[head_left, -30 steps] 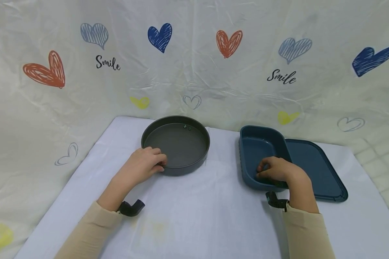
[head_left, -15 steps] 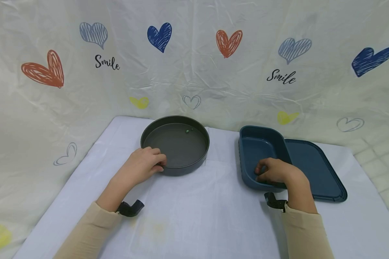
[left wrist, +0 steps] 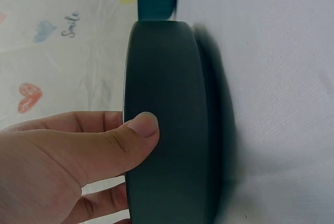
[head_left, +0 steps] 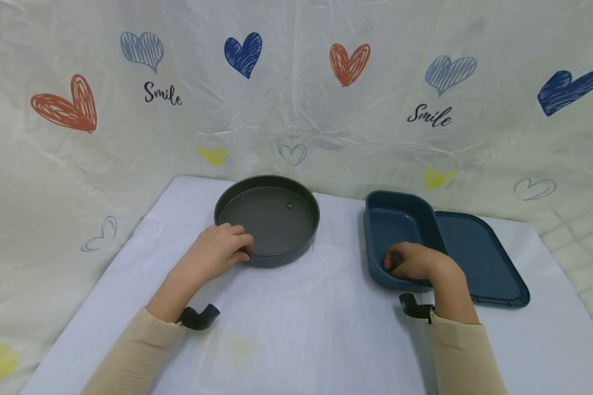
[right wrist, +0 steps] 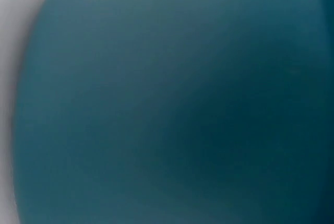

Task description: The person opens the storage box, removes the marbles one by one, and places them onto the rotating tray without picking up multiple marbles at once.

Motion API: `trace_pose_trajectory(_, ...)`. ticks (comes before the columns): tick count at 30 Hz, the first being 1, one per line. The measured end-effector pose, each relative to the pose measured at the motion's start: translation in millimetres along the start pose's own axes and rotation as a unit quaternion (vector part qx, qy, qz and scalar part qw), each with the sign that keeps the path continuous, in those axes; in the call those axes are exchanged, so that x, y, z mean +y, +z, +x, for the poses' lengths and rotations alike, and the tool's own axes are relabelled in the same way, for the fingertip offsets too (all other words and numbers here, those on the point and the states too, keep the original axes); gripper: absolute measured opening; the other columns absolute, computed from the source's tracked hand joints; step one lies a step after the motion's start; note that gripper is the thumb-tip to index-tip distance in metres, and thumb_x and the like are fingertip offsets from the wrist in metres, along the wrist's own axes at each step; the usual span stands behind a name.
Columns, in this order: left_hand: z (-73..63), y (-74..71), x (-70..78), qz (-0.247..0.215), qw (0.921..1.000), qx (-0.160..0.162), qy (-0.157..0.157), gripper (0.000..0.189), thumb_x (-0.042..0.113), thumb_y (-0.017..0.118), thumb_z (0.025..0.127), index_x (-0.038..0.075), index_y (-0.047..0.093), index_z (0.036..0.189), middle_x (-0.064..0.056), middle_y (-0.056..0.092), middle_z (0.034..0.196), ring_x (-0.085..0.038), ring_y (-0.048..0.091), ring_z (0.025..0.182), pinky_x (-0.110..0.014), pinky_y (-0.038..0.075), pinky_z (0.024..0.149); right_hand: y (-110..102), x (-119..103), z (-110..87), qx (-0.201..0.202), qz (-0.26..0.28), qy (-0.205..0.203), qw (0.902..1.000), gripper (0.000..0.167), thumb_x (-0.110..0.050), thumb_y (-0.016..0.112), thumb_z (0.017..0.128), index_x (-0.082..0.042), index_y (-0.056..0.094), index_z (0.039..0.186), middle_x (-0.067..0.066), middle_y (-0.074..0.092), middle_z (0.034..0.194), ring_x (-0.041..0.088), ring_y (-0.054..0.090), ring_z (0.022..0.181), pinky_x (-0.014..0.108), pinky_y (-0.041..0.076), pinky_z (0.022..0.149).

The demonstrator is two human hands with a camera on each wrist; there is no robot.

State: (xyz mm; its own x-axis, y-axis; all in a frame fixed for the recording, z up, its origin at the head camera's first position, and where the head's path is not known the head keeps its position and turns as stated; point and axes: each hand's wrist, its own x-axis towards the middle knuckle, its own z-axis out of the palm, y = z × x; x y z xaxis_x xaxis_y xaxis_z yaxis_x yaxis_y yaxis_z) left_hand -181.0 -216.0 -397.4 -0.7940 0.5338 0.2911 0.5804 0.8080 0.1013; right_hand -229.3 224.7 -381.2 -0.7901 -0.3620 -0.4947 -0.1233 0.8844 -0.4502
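Note:
My left hand (head_left: 222, 247) grips the near-left rim of a round dark grey pan (head_left: 267, 219). In the left wrist view the thumb of the left hand (left wrist: 104, 151) presses the pan's outer wall (left wrist: 167, 88), the other fingers behind the rim. Two tiny greenish bits (head_left: 289, 205) lie on the pan's floor, towards the back right. My right hand (head_left: 417, 262) reaches over the near rim into a deep blue rectangular container (head_left: 397, 219), fingers curled down near its floor. I cannot tell whether they pinch anything. The right wrist view shows only the container's blurred blue wall (right wrist: 130, 104).
A flat blue lid (head_left: 484, 258) lies to the right of the container, partly behind the right wrist. White cloth (head_left: 321, 329) covers the table. Behind stands a pale curtain (head_left: 296, 104) printed with hearts.
The tiny bits in the pan have shifted to the right and one nearer. My right hand has moved slightly left inside the container. The left hand keeps its hold on the pan.

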Motion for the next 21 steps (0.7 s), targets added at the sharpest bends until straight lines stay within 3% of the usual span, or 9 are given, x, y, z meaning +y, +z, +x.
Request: trace_pose_trajectory(21, 0.0, 1.8, -0.5, 0.004, 1.0, -0.003, -0.003, 0.019, 0.023, 0.086, 0.077, 0.023, 0.071, 0.089, 0.008, 0.061, 0.083, -0.018, 0.058, 0.075, -0.034, 0.046, 0.066, 4.6, -7.2, 5.0, -0.003, -0.01, -0.029, 0.9995, 0.019, 0.004, 0.056, 0.083, -0.013, 0.061, 0.09, 0.003, 0.051, 0.076, 0.018, 0.048, 0.069, 0.034, 0.038, 0.062)
